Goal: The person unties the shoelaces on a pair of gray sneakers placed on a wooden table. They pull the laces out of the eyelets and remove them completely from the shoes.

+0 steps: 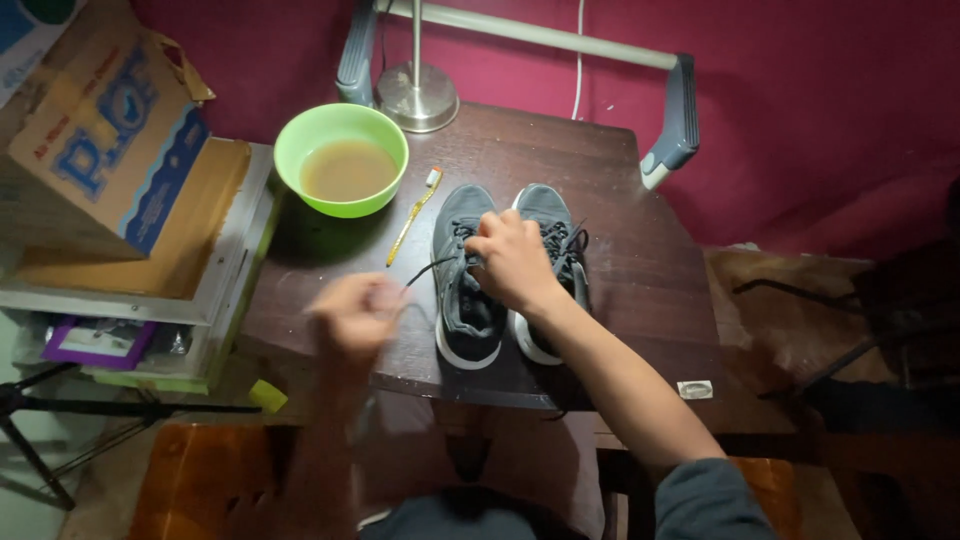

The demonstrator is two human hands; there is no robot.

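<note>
I'm working at the dark brown wooden table (640, 280), where the pair of dark grey mesh trainers with white soles (505, 275) is sitting mid-table toward the front edge. My right hand (513, 260) is pinching the lacing on the left trainer's tongue; my left hand (355, 312), blurred, is closed around the black shoelace (428, 268) and drawing it out sideways. Judging it, I'm best pulling gently, one eyelet at a time, while pinning the shoe down. A lime green plastic bowl of murky brownish water (341, 160) is sitting at the back-left corner, a yellow toothbrush (414, 215) beside it. A tan cardboard box with blue lettering (105, 130) is lying tilted off the left edge.
</note>
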